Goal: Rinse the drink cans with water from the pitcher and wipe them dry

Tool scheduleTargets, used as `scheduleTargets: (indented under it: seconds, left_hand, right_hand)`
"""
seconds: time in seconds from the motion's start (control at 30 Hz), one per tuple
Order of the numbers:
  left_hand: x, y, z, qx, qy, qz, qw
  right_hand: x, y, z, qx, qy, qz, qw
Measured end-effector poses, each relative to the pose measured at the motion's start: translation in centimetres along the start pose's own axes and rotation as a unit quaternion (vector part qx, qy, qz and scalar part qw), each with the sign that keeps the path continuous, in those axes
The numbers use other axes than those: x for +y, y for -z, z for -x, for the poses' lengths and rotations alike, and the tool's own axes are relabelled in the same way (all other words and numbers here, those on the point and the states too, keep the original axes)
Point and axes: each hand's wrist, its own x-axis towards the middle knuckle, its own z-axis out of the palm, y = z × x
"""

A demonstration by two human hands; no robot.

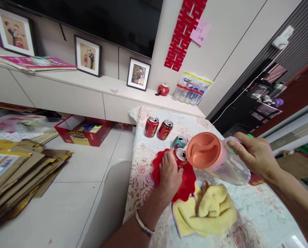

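Note:
My left hand (170,171) grips a red drink can (180,156) standing on a red mat (186,184) on the table. My right hand (254,154) holds a clear plastic pitcher (230,168) by its handle, tilted toward the can, its orange lid (204,150) facing me. A green can (180,141) stands just behind the held can. Two more red cans (151,126) (165,129) stand farther back on the floral tablecloth (143,165).
A yellow cloth (208,208) lies bunched near the table's front. Flattened cardboard (16,172) and a red box (82,132) sit on the floor at left. A long cabinet (66,89) with framed photos, a red pot (163,89) and jars runs along the wall.

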Motion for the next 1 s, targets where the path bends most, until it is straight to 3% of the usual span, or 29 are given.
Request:
scheduleTargets:
  seconds: [1.0]
  left_hand:
    - [-0.28,-0.21,-0.03,0.015,-0.011,0.018,1.0]
  right_hand:
    - [0.15,-0.21,0.26,0.006,0.002,-0.002,1.0]
